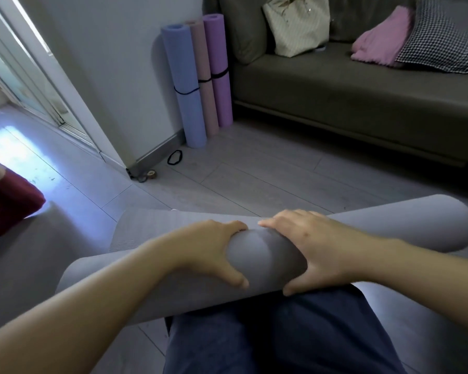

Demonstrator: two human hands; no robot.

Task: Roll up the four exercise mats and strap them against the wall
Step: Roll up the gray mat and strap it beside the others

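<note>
Pressure was best spread evenly along the grey mat, which lay as a nearly finished roll crosswise just before the legs, with a short flat tail left on the floor ahead. The left grip and right grip were both curled round the roll's middle, holding it. The ends were to be kept flush and the turns tight, so that the strap lying by the wall could be fitted, as on the three mats stood there.
</note>
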